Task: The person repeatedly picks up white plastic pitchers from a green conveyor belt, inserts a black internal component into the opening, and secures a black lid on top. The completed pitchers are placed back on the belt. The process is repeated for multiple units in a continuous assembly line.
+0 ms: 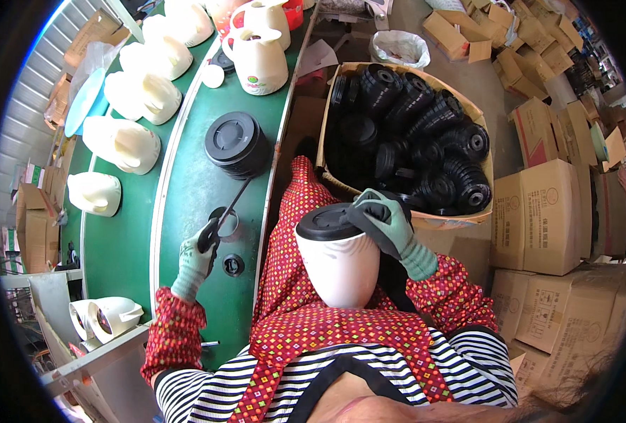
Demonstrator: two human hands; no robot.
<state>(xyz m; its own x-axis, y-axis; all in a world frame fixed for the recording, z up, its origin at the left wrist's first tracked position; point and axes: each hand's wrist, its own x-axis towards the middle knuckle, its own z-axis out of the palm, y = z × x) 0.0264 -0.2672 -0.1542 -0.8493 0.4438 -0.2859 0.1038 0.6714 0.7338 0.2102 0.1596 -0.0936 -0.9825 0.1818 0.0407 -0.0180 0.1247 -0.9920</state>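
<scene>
Between my lap and right arm stands a white tapered jug body (337, 271), its wide end up. A round black cap (328, 223) covers that end. My right hand (387, 220), in a green and black work glove, is closed on the cap's right edge. My left hand (200, 255), gloved alike, grips a thin dark rod (236, 197) over the green bench; its tool end cannot be made out. Beside that hand stands a small grey cup (227, 224). Beyond the cup is a stack of black round caps (236, 144), and a small black ring-shaped part (233, 265) lies nearer me.
White jugs (122, 143) line the left side of the green bench (198, 158), with more jugs (260, 60) at its far end. An open carton (488, 180) full of black parts stands right of the bench. Brown boxes (538, 218) are stacked at the right.
</scene>
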